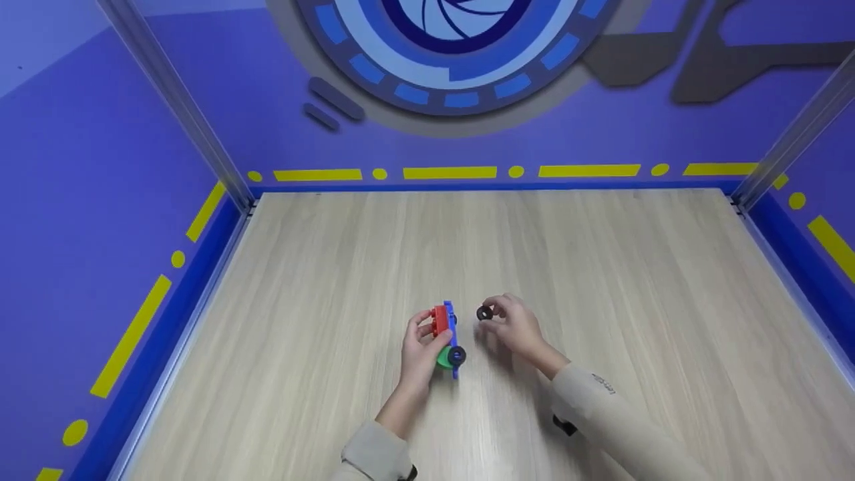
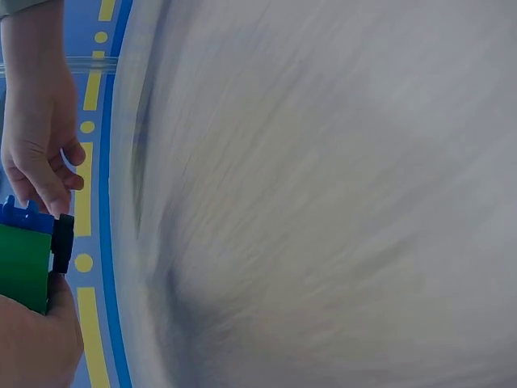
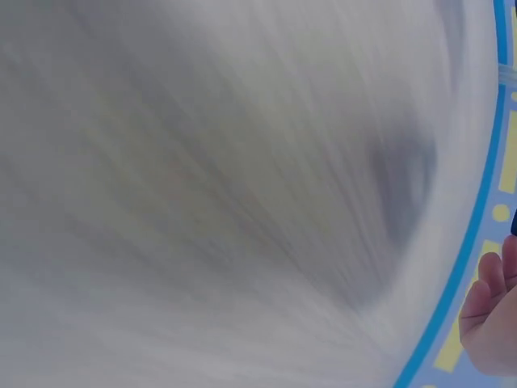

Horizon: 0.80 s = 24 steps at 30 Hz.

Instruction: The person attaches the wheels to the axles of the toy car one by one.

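My left hand (image 1: 419, 351) grips a toy vehicle built of blocks, tilted on its side above the table. It has a blue base (image 1: 452, 327), a red block (image 1: 439, 320) and a green block (image 1: 444, 359). A black wheel (image 1: 457, 355) sits at its near end, and a second dark wheel shows partly behind the base farther up. To the right, apart from the vehicle, my right hand (image 1: 518, 329) pinches a loose black wheel (image 1: 484, 312) between thumb and fingers. The left wrist view shows the green block (image 2: 23, 267) close up; the right wrist view catches only part of my right hand (image 3: 491, 315).
A light wood-grain table (image 1: 320, 267) lies under both hands. Blue-purple panels with yellow markings stand at the back (image 1: 287, 147) and along both sides, joined by metal corner posts (image 1: 180, 100).
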{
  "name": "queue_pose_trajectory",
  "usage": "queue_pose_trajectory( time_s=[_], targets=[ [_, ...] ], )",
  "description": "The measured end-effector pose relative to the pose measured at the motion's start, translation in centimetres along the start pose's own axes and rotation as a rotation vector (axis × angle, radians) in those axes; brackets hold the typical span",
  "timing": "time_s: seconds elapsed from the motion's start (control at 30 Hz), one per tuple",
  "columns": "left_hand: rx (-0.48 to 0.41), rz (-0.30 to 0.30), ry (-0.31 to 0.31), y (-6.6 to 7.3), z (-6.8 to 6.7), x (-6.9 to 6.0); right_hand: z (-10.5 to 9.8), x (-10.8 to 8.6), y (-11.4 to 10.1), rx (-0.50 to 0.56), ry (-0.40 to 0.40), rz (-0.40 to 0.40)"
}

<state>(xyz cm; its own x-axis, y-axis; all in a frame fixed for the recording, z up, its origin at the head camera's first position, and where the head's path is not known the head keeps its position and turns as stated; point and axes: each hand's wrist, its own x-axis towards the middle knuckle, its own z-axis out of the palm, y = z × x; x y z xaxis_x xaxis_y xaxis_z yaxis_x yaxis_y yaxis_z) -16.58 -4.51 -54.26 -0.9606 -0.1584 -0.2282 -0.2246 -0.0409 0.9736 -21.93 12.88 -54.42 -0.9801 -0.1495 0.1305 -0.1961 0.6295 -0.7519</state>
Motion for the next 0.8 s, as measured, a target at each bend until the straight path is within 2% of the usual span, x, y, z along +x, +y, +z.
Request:
queue_pose_trajectory(
  time_s=[0.3, 0.53, 0.8],
  targets=[
    [0.017, 0.018, -0.01, 0.0, 0.2, -0.1, -1.0, -0.4, -1.6, 0.048, 0.012, -0.107],
    [0.041, 0.044, -0.042, 0.0, 0.3, -0.2, -1.1, -0.5, -2.9, 0.079, 0.017, -0.204],
    [0.063, 0.046, -0.064, 0.3, 0.3, -0.4, -1.3, -0.9, -3.6, 0.081, 0.017, -0.212]
  ],
)
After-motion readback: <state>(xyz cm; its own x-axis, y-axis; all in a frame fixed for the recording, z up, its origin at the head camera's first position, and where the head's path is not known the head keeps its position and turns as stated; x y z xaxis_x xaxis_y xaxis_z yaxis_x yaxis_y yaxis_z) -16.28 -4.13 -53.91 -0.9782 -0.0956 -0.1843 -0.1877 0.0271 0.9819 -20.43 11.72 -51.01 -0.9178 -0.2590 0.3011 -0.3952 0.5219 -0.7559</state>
